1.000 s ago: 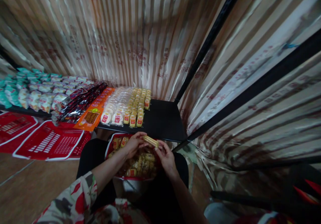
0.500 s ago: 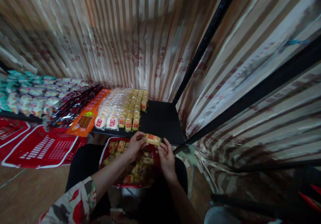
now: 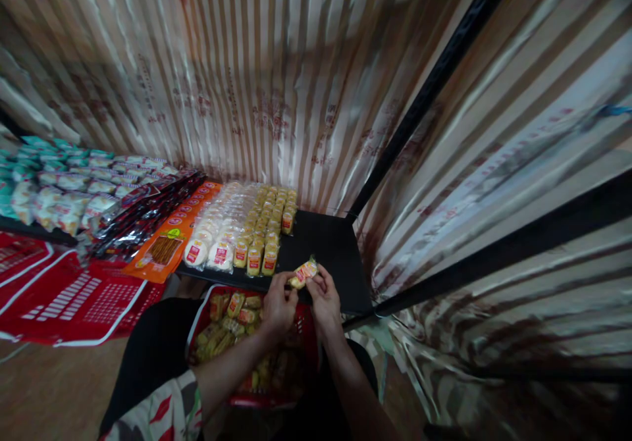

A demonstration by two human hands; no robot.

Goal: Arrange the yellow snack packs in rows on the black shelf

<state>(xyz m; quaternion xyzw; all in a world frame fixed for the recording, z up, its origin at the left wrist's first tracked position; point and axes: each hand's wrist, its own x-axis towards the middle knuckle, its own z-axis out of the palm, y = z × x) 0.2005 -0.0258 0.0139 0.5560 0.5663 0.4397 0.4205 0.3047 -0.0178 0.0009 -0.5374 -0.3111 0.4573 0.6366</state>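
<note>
A small yellow wrapped snack cake (image 3: 303,274) with a red and white label is tilted between my two hands, its right end higher. My left hand (image 3: 280,304) pinches its lower left end, and my right hand (image 3: 324,298) grips the right side with thumb and fingers. Both hands are above a red basket (image 3: 236,401) on my lap, which holds many similar yellow packets (image 3: 222,336). Just beyond, matching yellow cakes (image 3: 261,230) stand in rows on a black shelf (image 3: 323,240). My forearms hide part of the basket.
Left of the yellow rows lie round white packaged cakes (image 3: 217,230), an orange packet (image 3: 165,247), dark shiny packets (image 3: 143,217) and white and green bags (image 3: 64,184). Red baskets (image 3: 89,296) sit at lower left. Black posts (image 3: 424,105) frame the shelf before striped sheeting (image 3: 276,66).
The snack cake has turned from nearly level to tilted, with its right end up. My hands have come closer together around it. The camera view has shifted slightly.
</note>
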